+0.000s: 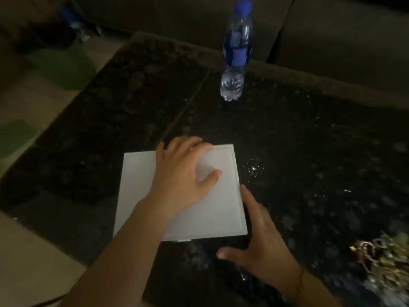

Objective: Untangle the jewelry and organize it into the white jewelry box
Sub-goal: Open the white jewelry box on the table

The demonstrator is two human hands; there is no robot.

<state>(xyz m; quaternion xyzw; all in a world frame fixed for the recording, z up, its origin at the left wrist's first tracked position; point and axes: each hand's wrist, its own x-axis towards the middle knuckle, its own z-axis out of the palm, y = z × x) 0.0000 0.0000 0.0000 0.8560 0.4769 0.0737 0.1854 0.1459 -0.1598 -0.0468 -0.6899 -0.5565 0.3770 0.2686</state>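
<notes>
The left hand (183, 173) lies palm down on the lid of the flat white rectangular jewelry box (221, 209), its fingers spread and straight, fingertips reaching the far edge and the thumb stretched toward the right side of the lid. The right hand (263, 247) is spread open too, just beside the box's near right corner: its forefinger runs up along the right edge, touching or nearly touching it, while the thumb points left below the front edge; whether the palm rests on the surface cannot be told. The box is closed and lies flat on the dark speckled stone table (309, 140), near the person's edge. Its long axis runs away from the person, turned a little so the far end leans to the right, and a small tab shows at the middle of the front edge. Well apart to the right, at the frame's lower right corner, sits a tangled heap of gold and silver jewelry (385, 267), blurred so that single pieces cannot be told. At the far side of the table 1 clear plastic water bottle with a blue label and blue cap (236, 52) stands upright. Beyond it is a dark sofa (332, 41).
</notes>
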